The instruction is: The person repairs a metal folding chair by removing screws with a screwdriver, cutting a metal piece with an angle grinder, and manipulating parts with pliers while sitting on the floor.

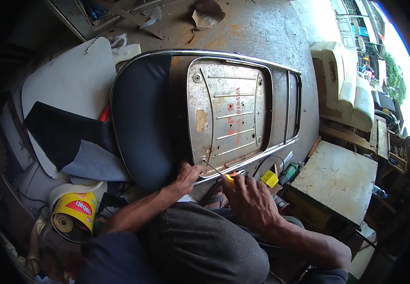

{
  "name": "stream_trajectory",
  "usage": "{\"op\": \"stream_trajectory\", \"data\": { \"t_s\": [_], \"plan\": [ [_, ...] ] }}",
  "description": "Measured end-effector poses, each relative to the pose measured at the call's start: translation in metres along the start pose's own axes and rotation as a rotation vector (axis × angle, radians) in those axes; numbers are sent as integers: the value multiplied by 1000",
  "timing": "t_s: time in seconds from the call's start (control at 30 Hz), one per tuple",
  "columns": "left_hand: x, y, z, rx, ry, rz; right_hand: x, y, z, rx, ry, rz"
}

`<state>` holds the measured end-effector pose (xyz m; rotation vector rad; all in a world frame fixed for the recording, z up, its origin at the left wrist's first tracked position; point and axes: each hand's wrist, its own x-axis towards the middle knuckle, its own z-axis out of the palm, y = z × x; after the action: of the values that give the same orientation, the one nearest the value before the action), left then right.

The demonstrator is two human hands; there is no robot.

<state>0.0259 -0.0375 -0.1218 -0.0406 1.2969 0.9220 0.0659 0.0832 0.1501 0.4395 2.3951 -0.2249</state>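
A chair lies in front of me with its dark blue padded backrest (143, 113) at the left. The worn metal seat pan (224, 111) faces up, showing ribs, holes and faded red print. My right hand (252, 201) is closed around the yellow handle of a screwdriver (216, 170). Its thin shaft slants to the pan's near left corner, with the tip at the fastening hole there. Beside that corner, my left hand (187, 179) has its fingers pressed together against the seat's edge; anything between them is hidden.
A dark fabric piece (63, 135) hangs over a pale board (67, 80) at the left. Nearby stands a yellow tin (75, 215). To the right are a yellow box (269, 178), a worn low table (335, 180) and cream cushions (340, 85).
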Motion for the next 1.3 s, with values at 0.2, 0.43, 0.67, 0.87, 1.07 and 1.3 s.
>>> {"op": "stream_trajectory", "data": {
  "t_s": [0.2, 0.43, 0.67, 0.87, 1.07, 1.3],
  "plan": [
    [-13, 28, 5, -191, -28, -203, 13, -11, 11, 245, -167, 176],
    [5, 1, -1, -8, -34, -38, 16, 28, 7, 711, -154, 485],
    [9, -5, 0, 83, -90, 36, -3, -1, 14, 111, -130, -33],
    [18, -15, -9, 157, -100, 100, 11, 36, 22, 717, -90, 338],
    [21, -16, -12, 209, -139, 156, 7, 62, 9, 321, -85, -34],
    [18, -14, -4, 184, -25, 77, 33, 57, 0, 54, -224, -218]
  ]
}}
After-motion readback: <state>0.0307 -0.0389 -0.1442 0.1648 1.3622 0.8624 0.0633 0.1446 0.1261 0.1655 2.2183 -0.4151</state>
